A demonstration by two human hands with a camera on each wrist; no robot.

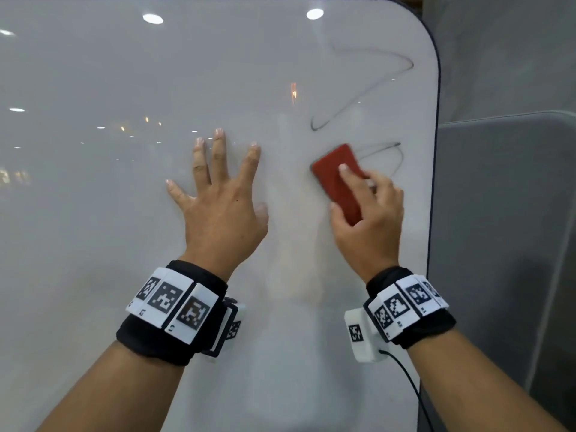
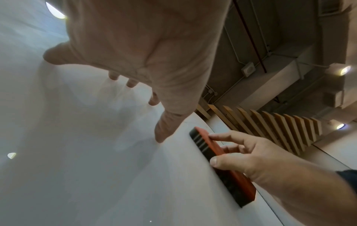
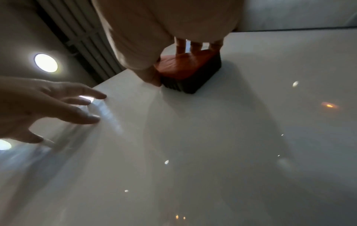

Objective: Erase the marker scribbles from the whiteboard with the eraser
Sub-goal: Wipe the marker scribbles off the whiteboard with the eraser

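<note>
A glossy whiteboard (image 1: 124, 244) fills the head view, with grey marker scribbles (image 1: 367, 88) near its upper right corner and a lower loop (image 1: 392, 157). My right hand (image 1: 367, 219) grips a red eraser (image 1: 333, 179) with a dark felt underside (image 2: 201, 145), pressed flat on the board at the left end of the lower loop. Thumb and fingers clamp the eraser (image 3: 185, 68) by its sides. My left hand (image 1: 218, 194) lies spread flat against the board to the eraser's left, fingers straight, holding nothing.
The board's rounded right edge (image 1: 436, 120) runs close beside the eraser. Past it stands a grey panel (image 1: 505, 213). A black cable (image 1: 414, 388) hangs from my right wrist unit. Ceiling lights (image 1: 152, 18) reflect in the board.
</note>
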